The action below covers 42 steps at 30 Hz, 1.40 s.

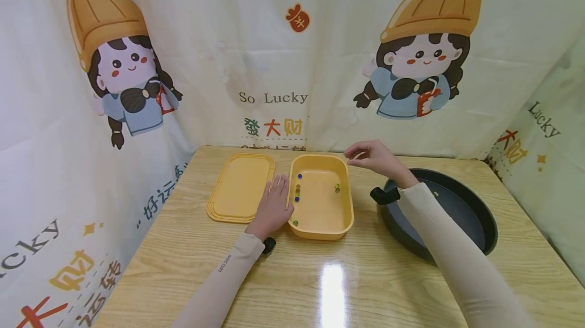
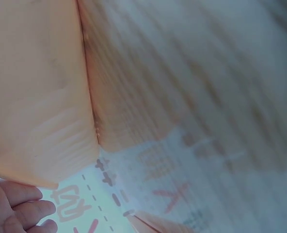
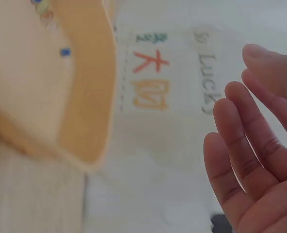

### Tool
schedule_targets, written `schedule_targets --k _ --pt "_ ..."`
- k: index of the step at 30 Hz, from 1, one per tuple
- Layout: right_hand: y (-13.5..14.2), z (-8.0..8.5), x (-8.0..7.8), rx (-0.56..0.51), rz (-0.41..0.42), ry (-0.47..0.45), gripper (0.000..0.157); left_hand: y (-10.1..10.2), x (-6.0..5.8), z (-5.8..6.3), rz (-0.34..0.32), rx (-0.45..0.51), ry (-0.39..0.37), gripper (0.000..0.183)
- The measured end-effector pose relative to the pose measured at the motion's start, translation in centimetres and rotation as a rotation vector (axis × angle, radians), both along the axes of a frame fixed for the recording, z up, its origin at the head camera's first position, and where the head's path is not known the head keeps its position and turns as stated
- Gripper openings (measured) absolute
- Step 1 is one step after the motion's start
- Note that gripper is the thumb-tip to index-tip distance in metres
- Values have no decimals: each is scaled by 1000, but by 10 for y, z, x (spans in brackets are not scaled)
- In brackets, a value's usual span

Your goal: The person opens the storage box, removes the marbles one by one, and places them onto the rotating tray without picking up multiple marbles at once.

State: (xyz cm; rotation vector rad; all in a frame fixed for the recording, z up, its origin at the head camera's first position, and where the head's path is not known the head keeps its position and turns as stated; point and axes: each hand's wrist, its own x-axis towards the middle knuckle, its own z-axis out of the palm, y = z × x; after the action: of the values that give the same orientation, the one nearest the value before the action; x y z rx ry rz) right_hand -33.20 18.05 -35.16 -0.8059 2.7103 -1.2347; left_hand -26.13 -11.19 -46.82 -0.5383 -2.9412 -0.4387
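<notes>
A yellow plastic box (image 1: 320, 219) stands on the table with several small marbles (image 1: 297, 190) on its floor, mostly along the left side. My left hand (image 1: 272, 208) lies at the box's left wall, fingers extended and touching its edge. Past the box's far right corner hovers my right hand (image 1: 375, 158), its fingers loosely bent. In the right wrist view no object shows between the right fingers (image 3: 231, 141). The left wrist view has the box's outer wall (image 2: 37, 97) close up, with the left fingertips at lower left.
A yellow lid (image 1: 244, 186) lies flat to the left of the box. On the right is a dark frying pan (image 1: 461, 201), its black handle (image 1: 384, 196) pointing left under the right forearm. One small marble-like piece (image 1: 436, 194) sits in the pan. A printed curtain (image 1: 333, 64) hangs behind the table.
</notes>
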Motion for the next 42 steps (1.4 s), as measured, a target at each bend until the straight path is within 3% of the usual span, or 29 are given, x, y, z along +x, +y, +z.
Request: schedule_targets --k 7,20,33,42 --pt "-38 -21 -14 -18 43 -65 25 0 -1 0 -2 -13 -8 68" --pt "-86 -69 -47 -58 -27 -106 26 0 -4 -1 -3 -23 8 69" --pt "-109 -99 -62 -101 -40 -126 23 0 -3 3 -11 -26 17 68" --pt "-116 -112 -64 -38 -47 -129 21 0 -3 -2 -2 -37 13 68"
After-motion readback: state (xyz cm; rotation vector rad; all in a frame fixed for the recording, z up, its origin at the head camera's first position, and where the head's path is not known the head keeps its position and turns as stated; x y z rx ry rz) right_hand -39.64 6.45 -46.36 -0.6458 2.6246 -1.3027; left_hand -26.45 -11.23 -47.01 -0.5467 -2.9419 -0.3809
